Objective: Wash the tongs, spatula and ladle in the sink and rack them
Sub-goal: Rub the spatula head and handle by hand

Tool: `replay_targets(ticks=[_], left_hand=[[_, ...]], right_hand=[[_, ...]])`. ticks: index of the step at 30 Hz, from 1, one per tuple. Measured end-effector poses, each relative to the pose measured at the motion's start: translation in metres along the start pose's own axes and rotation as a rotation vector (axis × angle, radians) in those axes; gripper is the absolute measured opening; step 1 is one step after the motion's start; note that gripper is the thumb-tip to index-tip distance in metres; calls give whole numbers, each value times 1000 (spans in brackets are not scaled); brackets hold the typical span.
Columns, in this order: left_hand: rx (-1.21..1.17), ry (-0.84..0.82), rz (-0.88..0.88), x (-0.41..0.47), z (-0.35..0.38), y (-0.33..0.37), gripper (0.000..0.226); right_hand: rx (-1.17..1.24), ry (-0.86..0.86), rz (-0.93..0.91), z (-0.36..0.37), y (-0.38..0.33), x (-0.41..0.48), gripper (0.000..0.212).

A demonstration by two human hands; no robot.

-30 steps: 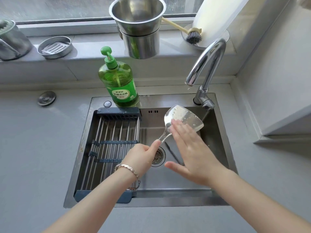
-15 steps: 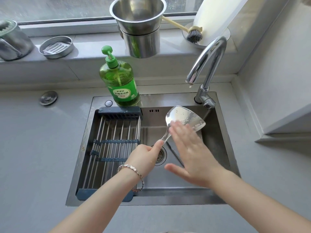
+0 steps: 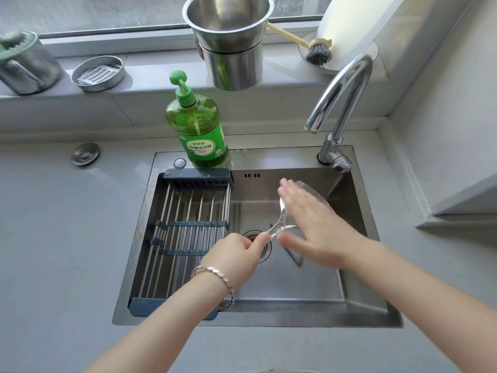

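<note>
Head view, looking down into a steel sink [image 3: 295,294]. Held above the basin, near the drain [image 3: 255,235]: a shiny wet metal spatula [image 3: 281,222], its slim handle slanting up and away to a broad blade. Gripped at the handle's near end by the left hand [image 3: 236,258], fingers curled round it, thumb along the top, silver bracelet at the wrist. Laid flat across the blade, the right hand [image 3: 314,224], fingers straight and together, grasping nothing, hiding all but the blade's far right edge. Compared with half a second earlier, right hand now further up the blade, fingertips at its far end instead of its near edge. Spanning the sink's left half, a rack [image 3: 188,224] of steel rods with dark blue ends. On the basin floor beneath the right hand, a thin dark shape, too hidden to name. On the sink's back rim, a soap bottle [image 3: 199,130] filled with green liquid. On the windowsill, two stacked steel pots [image 3: 228,30] and a round tin [image 3: 98,74] holding a small perforated plate.
</note>
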State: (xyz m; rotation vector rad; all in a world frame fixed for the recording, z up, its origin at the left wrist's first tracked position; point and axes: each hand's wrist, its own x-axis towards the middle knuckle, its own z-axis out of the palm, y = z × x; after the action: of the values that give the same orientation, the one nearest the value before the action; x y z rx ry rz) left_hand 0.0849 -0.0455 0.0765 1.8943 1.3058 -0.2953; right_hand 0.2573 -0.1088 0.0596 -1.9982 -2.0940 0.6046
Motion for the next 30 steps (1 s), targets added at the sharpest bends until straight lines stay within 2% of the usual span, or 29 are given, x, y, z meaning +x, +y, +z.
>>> replay_targets(ticks=[2,3,6,9,11,13,15,16,18,20,23,26,30], left_hand=[[23,6,0,-1,1,-3,57],[23,6,1,-2,2,-3,57],[-23,-4,4,0,3,-3,57],[-140,-66,-35,8,5,-2,56],[-266,-126,-90,15,6,-2,52],[-411,-199,-149,20,7,2,44],[-430,-250,-121,23,10,5,33],[-399,-270,-86,24,12,6,27],[-329,-296,-14,23,13,6,19],[-219,-290,54,22,12,-1,13],[7,-187,96,22,9,-19,6],[23,-50,81,21,11,-28,13],[182,-3,43,19,13,-35,32]], right_hand=[[-2,-66,-102,6,-1,-3,113],[32,-57,-61,5,4,-2,115],[185,38,238,1,16,3,114],[396,223,479,11,2,-1,88],[750,429,740,22,-1,-3,79],[1320,547,936,25,-1,2,53],[1865,555,938,27,-5,8,19],[2014,551,891,29,-9,10,12],[2053,574,844,30,-15,15,9],[2043,638,875,27,-14,18,7],[2126,756,922,21,-1,18,5],[2160,765,896,25,-1,19,7],[2178,845,814,24,-5,18,6]])
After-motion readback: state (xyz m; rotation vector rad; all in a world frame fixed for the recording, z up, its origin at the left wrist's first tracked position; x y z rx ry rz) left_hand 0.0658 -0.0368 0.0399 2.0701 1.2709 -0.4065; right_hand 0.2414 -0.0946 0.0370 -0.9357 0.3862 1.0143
